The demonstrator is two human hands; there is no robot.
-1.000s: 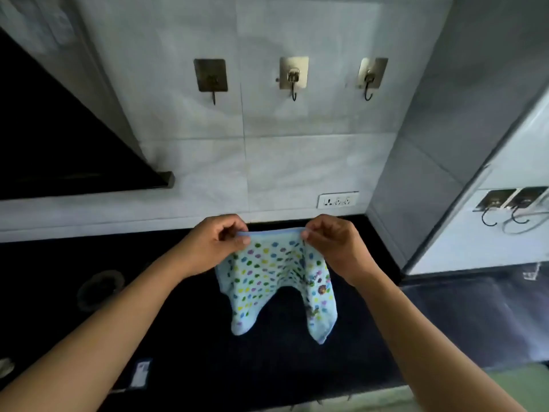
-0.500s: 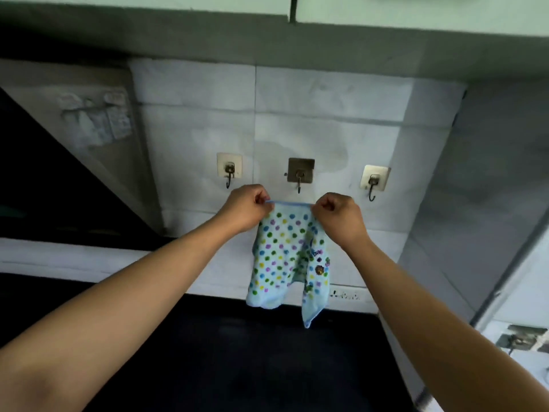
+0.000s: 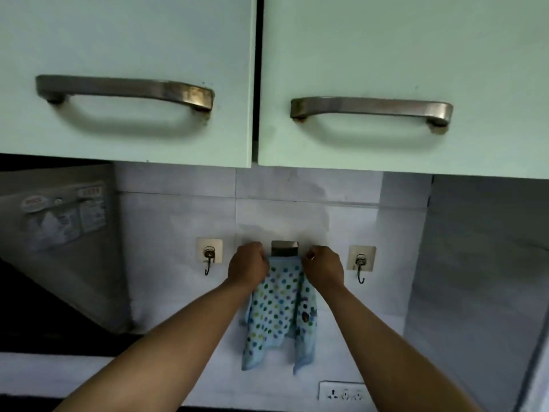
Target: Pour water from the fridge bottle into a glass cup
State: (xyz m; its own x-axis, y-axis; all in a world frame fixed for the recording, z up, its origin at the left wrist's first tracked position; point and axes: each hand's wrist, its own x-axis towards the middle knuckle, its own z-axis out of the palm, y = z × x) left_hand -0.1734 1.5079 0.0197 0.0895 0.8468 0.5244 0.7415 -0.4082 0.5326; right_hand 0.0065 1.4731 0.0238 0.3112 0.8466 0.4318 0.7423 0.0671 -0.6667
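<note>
My hands have risen to the wall's middle metal hook (image 3: 284,248). My left hand (image 3: 249,267) and right hand (image 3: 323,267) each pinch the pale-blue polka-dot cloth (image 3: 279,310) by its top hem. I should slip the hem squarely over the hook. No fridge bottle or glass cup is in view.

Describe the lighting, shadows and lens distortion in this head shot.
Head view: dim, cool light; the pale green cabinet doors are brightest, their metal handles casting soft shadows below. The dark hood side at left is nearly black. Wide-angle bowing curves the cabinet edges. The dotted blue cloth and both hands look slightly soft.
</note>
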